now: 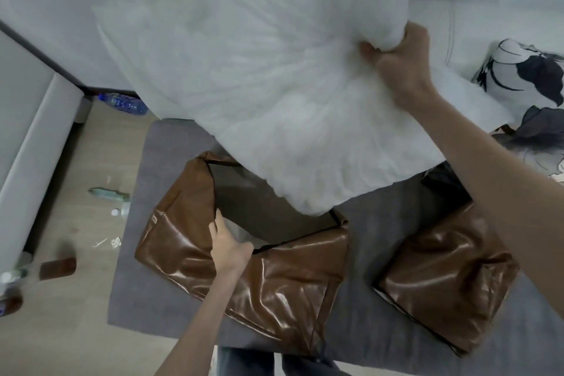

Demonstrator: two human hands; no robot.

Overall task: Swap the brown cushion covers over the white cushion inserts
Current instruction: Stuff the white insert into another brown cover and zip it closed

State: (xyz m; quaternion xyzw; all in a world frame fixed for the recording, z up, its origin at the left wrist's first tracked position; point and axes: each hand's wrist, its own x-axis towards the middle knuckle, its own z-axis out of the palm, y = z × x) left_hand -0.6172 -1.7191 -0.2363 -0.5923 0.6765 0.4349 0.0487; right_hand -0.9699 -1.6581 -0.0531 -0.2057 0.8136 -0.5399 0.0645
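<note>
A large white cushion insert (268, 94) hangs in the air, its lower corner dipping into the open mouth of a shiny brown cushion cover (274, 281). My right hand (396, 61) grips a bunched fistful of the insert near its top right. My left hand (227, 244) holds the near edge of that cover's opening, fingers hooked over the lip. The cover lies flat on a grey rug (360, 253). A second brown cover (445, 278) lies to the right on the rug, partly under my right forearm, with a white edge showing at its lower left.
A patterned black-and-white cushion (531, 76) sits at the right edge. A grey sofa side (33, 137) runs along the left. On the wooden floor lie a plastic water bottle (123, 103), a green wrapper (108, 194) and small scraps. My legs (250, 363) show at the bottom.
</note>
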